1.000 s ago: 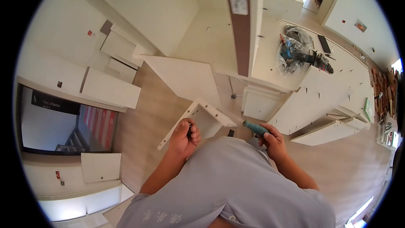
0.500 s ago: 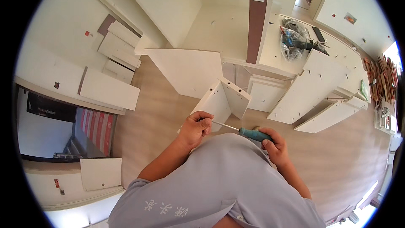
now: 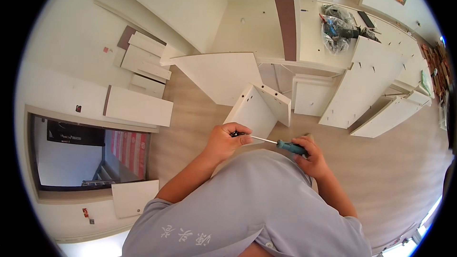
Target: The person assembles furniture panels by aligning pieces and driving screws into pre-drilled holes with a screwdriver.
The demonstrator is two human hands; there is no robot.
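Observation:
My right hand [image 3: 310, 157] grips the teal handle of a screwdriver [image 3: 285, 145] whose thin shaft points left. My left hand [image 3: 227, 140] is closed around the shaft's tip, pinching something small and dark against the lower edge of a white panel assembly [image 3: 259, 109]. That assembly is two white boards joined at a corner, standing on the wooden floor just in front of me. My grey shirt fills the lower middle of the view and hides the floor beneath my hands.
Several loose white furniture boards [image 3: 138, 107] lie on the floor to the left and more [image 3: 366, 85] to the right. A large white cabinet carcass with a brown strip [image 3: 285, 19] lies behind. A plastic bag of hardware [image 3: 335, 28] rests on a board at the back.
The view has tilted and moved closer. The white corner assembly now stands nearer to me, and my two hands have drawn together with the screwdriver held level between them.

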